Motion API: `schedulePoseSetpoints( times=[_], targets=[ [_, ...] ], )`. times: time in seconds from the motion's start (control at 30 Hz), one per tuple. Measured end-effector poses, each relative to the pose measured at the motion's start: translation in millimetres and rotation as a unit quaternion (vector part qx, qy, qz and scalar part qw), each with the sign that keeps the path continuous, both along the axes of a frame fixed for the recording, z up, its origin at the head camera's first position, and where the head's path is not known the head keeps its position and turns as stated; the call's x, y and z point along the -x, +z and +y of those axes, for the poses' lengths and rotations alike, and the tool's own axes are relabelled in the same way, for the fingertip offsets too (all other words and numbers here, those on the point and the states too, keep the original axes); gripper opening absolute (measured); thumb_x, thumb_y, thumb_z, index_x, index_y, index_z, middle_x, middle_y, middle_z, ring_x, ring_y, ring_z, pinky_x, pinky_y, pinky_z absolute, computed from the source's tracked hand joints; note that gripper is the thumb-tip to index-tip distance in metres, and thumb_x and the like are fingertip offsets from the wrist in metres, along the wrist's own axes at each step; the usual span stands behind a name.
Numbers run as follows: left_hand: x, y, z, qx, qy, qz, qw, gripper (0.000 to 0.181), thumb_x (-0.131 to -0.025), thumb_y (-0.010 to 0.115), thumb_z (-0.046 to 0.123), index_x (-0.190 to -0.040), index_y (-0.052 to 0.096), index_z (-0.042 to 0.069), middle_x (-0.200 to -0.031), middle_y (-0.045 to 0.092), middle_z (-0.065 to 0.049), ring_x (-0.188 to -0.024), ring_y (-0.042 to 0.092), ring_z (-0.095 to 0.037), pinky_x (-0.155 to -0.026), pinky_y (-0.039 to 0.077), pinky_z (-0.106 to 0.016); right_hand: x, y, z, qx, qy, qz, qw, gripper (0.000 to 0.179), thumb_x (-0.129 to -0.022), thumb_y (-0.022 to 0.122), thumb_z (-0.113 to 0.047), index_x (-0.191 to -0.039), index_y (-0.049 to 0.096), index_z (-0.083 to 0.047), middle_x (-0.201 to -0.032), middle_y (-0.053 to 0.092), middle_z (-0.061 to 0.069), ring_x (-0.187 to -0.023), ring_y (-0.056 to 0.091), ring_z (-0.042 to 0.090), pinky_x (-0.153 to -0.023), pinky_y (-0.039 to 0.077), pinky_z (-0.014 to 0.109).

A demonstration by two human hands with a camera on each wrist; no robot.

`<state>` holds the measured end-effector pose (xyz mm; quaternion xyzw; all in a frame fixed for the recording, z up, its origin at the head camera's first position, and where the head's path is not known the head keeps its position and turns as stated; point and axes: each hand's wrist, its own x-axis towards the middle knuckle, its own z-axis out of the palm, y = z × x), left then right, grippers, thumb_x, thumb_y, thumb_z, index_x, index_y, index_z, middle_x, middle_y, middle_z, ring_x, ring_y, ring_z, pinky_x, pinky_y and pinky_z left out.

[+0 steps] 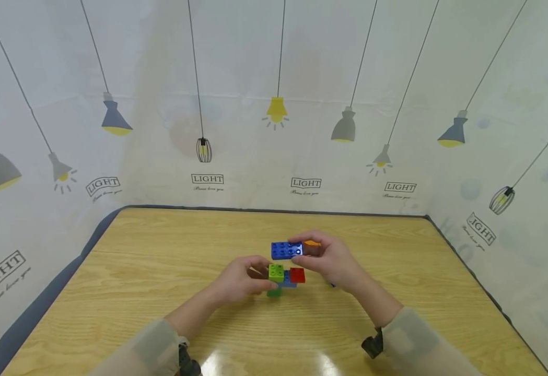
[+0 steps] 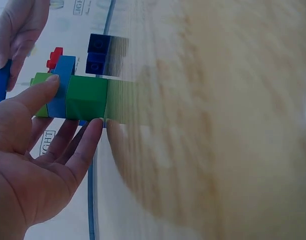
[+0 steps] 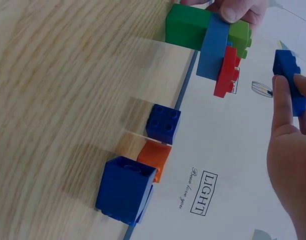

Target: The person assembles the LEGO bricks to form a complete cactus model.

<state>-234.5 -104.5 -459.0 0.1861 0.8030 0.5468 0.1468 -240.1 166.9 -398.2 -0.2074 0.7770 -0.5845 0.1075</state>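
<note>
My left hand (image 1: 238,282) grips a small stack of toy building bricks, its thumb pressed on the side. In that stack a green brick (image 2: 87,97) is at the bottom, right at the tabletop. A lighter blue brick (image 3: 212,47) lies across it, and a lime brick (image 1: 276,272) and a thin red brick (image 1: 298,275) sit side by side on the blue one. Above and just behind the stack, my right hand (image 1: 332,261) pinches a dark blue eight-stud brick (image 1: 280,250) at one end, studs up. That brick is apart from the stack.
Loose bricks stand on the wooden table (image 1: 161,240) beyond and right of the stack: a dark blue four-stud brick (image 3: 164,120), an orange brick (image 3: 154,156) and a larger blue brick (image 3: 124,190). A white backdrop (image 1: 245,68) printed with lamps surrounds the table's back and sides.
</note>
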Motion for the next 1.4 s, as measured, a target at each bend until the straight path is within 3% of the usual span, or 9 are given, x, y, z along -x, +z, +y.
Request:
schedulePoseSetpoints(
  times=[0.2,0.37,0.57,0.63,0.77,0.87,1.07,1.4],
  targets=[
    [1.4,-0.4,-0.8,-0.015,-0.005,-0.015,0.9998,0.033,-0.096,0.086,0.023,-0.124,0.075,0.01,-0.122,0.075,-0.011,-0.105,0.074,-0.022,-0.082,0.066,-0.036,1.8,-2.7,-4.2,-0.026,-0.007,0.024,0.9994,0.033,-0.101,0.081,-0.017,-0.134,0.074,-0.014,-0.137,0.069,0.014,-0.114,0.074,0.027,-0.095,0.066,0.032],
    [3.5,-2.7,-1.2,-0.023,-0.007,-0.025,0.9994,0.036,-0.096,0.087,0.022,-0.129,0.075,0.012,-0.119,0.073,-0.01,-0.102,0.073,-0.022,-0.081,0.065,-0.035,3.3,-7.3,-11.5,-0.076,-0.013,0.065,0.9949,0.028,-0.097,0.086,-0.024,-0.125,0.08,-0.022,-0.123,0.076,0.003,-0.111,0.068,0.031,-0.095,0.059,0.037],
    [3.6,-4.6,-1.2,-0.028,-0.009,-0.033,0.999,0.035,-0.096,0.088,0.023,-0.126,0.075,0.012,-0.113,0.072,-0.008,-0.097,0.07,-0.021,-0.078,0.063,-0.033,4.8,-18.3,-16.2,-0.104,-0.008,0.051,0.9932,0.026,-0.095,0.089,-0.025,-0.12,0.082,-0.025,-0.121,0.074,0.001,-0.115,0.059,0.037,-0.082,0.054,0.034],
    [3.3,-4.5,-0.9,-0.03,-0.01,-0.033,0.9989,0.032,-0.096,0.088,0.023,-0.123,0.075,0.01,-0.112,0.072,-0.008,-0.093,0.069,-0.02,-0.075,0.061,-0.031,4.7,-21.7,-17.2,-0.11,-0.001,0.047,0.9929,0.026,-0.095,0.089,-0.026,-0.12,0.081,-0.027,-0.126,0.074,-0.001,-0.12,0.059,0.037,-0.086,0.055,0.036],
    [3.1,-3.9,-0.6,-0.035,-0.011,-0.038,0.9986,0.031,-0.096,0.088,0.022,-0.121,0.074,0.01,-0.11,0.073,-0.006,-0.087,0.066,-0.019,-0.071,0.059,-0.029,3.7,-24.8,-18.6,-0.121,0.015,0.059,0.9908,0.026,-0.097,0.087,-0.029,-0.122,0.08,-0.03,-0.133,0.074,-0.004,-0.13,0.061,0.038,-0.105,0.055,0.051],
    [3.3,-3.4,-1.1,-0.037,-0.013,-0.04,0.9985,0.032,-0.096,0.088,0.021,-0.122,0.073,0.009,-0.109,0.073,-0.006,-0.084,0.065,-0.018,-0.071,0.057,-0.029,2.7,-24.5,-19.2,-0.126,0.021,0.071,0.9893,0.026,-0.098,0.086,-0.032,-0.124,0.079,-0.032,-0.133,0.074,-0.006,-0.131,0.061,0.038,-0.11,0.052,0.057],
    [4.5,-4.5,-0.1,-0.035,-0.016,-0.033,0.9987,0.033,-0.096,0.087,0.021,-0.123,0.073,0.009,-0.109,0.074,-0.006,-0.081,0.065,-0.017,-0.069,0.057,-0.029,1.5,-24.5,-18.7,-0.137,0.014,0.079,0.9873,0.027,-0.101,0.081,-0.037,-0.127,0.08,-0.03,-0.13,0.074,-0.007,-0.125,0.061,0.034,-0.102,0.052,0.044],
    [4.0,-4.6,-0.3,-0.03,-0.008,-0.024,0.9992,0.036,-0.095,0.089,0.022,-0.124,0.072,0.008,-0.105,0.074,-0.004,-0.079,0.065,-0.018,-0.068,0.056,-0.03,0.9,-22.1,-20.4,-0.148,0.011,0.077,0.9859,0.026,-0.1,0.083,-0.037,-0.126,0.082,-0.033,-0.123,0.073,-0.006,-0.116,0.061,0.027,-0.09,0.056,0.038]
  ],
)
